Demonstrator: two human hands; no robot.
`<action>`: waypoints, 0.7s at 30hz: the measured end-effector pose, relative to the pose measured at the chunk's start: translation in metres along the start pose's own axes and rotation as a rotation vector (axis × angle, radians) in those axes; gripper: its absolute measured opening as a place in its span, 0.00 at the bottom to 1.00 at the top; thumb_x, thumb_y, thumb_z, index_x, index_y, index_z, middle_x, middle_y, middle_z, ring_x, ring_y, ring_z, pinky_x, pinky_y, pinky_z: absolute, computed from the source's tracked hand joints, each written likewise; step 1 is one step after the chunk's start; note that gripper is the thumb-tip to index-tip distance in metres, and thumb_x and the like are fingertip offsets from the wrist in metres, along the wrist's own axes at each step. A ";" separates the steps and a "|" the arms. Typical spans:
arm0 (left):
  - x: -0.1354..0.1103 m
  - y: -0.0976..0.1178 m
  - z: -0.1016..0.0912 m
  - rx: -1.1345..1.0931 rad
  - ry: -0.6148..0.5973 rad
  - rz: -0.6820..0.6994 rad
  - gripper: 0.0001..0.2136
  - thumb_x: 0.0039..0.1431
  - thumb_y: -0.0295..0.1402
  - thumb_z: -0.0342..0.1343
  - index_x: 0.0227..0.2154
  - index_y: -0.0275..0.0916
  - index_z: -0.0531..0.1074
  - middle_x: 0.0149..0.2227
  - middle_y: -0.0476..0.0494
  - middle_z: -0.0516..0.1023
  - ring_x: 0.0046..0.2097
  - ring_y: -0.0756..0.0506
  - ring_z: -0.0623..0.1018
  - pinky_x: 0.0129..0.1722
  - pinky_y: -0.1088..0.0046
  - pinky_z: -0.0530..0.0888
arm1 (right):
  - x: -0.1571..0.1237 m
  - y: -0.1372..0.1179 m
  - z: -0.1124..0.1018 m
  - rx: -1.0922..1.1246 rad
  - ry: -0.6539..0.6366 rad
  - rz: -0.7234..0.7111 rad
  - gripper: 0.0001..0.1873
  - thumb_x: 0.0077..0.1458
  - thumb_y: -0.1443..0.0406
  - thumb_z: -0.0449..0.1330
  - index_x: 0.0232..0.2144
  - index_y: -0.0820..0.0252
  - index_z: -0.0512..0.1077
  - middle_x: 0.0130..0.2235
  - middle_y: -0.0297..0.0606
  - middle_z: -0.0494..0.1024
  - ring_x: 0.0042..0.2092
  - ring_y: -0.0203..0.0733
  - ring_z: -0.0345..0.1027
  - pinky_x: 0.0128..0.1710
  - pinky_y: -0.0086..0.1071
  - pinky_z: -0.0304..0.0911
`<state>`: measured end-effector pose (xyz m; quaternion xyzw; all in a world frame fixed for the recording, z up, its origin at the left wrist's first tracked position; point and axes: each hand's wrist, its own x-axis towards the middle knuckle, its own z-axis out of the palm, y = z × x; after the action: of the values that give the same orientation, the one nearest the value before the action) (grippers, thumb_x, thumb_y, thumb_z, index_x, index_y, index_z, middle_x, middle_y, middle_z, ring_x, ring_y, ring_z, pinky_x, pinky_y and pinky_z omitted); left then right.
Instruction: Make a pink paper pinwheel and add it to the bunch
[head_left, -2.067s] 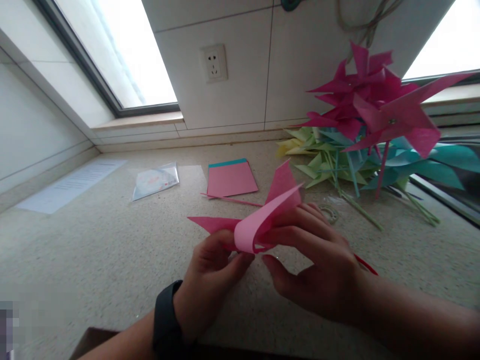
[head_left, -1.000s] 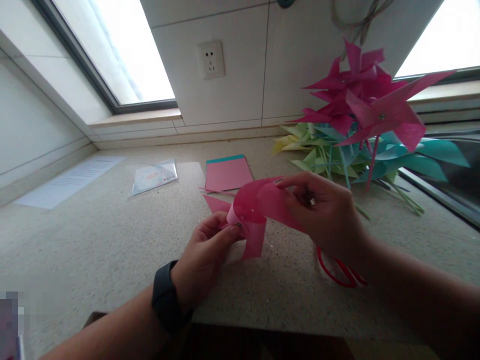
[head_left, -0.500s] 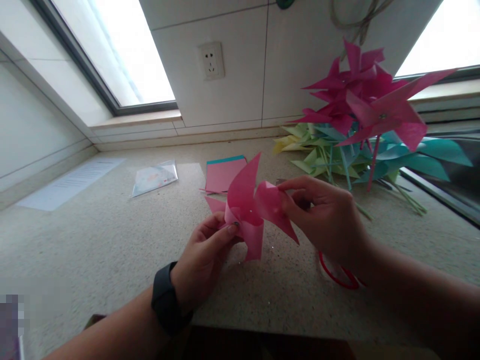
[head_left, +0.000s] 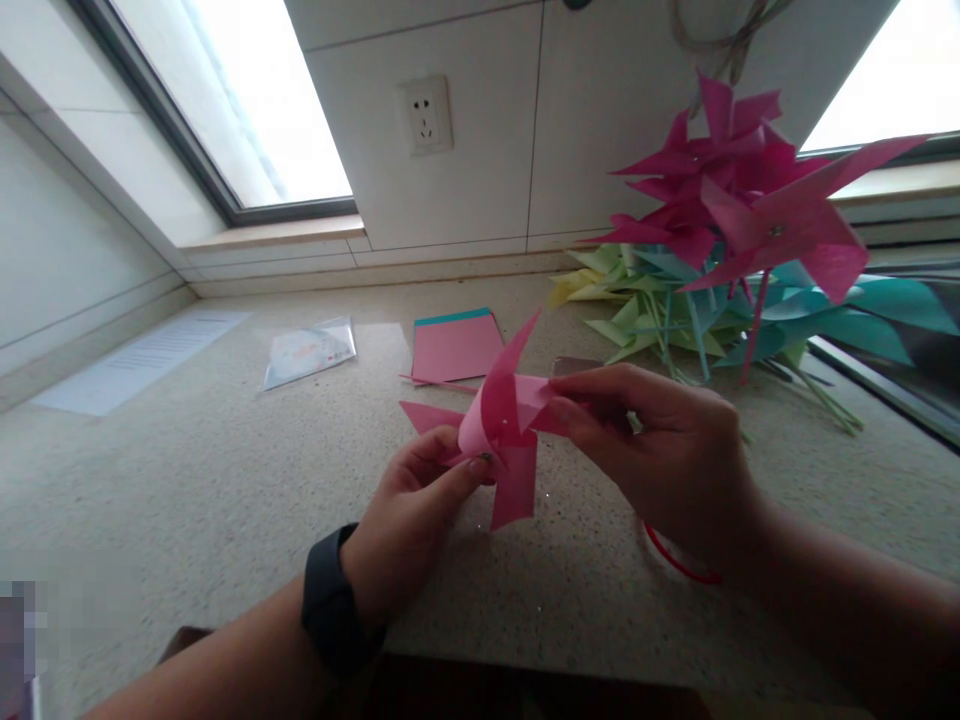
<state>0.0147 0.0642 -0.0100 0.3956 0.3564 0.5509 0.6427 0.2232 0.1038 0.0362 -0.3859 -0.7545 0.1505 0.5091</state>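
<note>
Between my hands is a pink paper pinwheel (head_left: 514, 485), its blades partly curled. My left hand (head_left: 420, 500), with a dark band on the wrist, is closed on the pinwheel's left side. Its thumb presses near a small metal fastener (head_left: 484, 457). My right hand (head_left: 652, 430) pinches a pink blade on the right between thumb and fingers. The blade's tip is hidden behind those fingers. Below my right forearm shows a red loop, perhaps a handle (head_left: 679, 560), mostly covered by the arm.
Pink and teal paper squares (head_left: 457, 345) lie behind the pinwheel. Finished pink pinwheels (head_left: 750, 190) rise at the back right above green and blue ones (head_left: 847, 305). To the left are a clear packet (head_left: 311, 352) and a printed sheet (head_left: 142, 360). A socket (head_left: 426, 115) is on the wall.
My right hand has turned the right blade inward, toward the pinwheel's middle, so it now curls behind the upright blade. My left hand keeps its hold. The view has shifted slightly.
</note>
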 end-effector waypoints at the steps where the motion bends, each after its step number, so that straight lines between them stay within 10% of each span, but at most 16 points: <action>1: 0.000 0.000 0.000 0.007 -0.003 -0.006 0.06 0.57 0.34 0.67 0.37 0.40 0.80 0.35 0.49 0.82 0.36 0.52 0.78 0.40 0.77 0.72 | -0.001 -0.002 0.000 0.029 -0.002 0.034 0.05 0.56 0.62 0.67 0.37 0.52 0.79 0.28 0.31 0.78 0.24 0.33 0.63 0.21 0.29 0.57; 21: -0.002 0.001 0.002 0.104 -0.053 0.093 0.07 0.59 0.32 0.66 0.41 0.44 0.80 0.38 0.50 0.81 0.39 0.51 0.77 0.42 0.76 0.71 | -0.005 -0.025 0.010 0.457 0.030 0.437 0.08 0.52 0.68 0.68 0.36 0.54 0.81 0.26 0.29 0.79 0.17 0.29 0.67 0.12 0.21 0.61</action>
<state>0.0158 0.0617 -0.0079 0.4591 0.3484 0.5503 0.6041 0.2040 0.0855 0.0444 -0.4168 -0.5927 0.4160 0.5495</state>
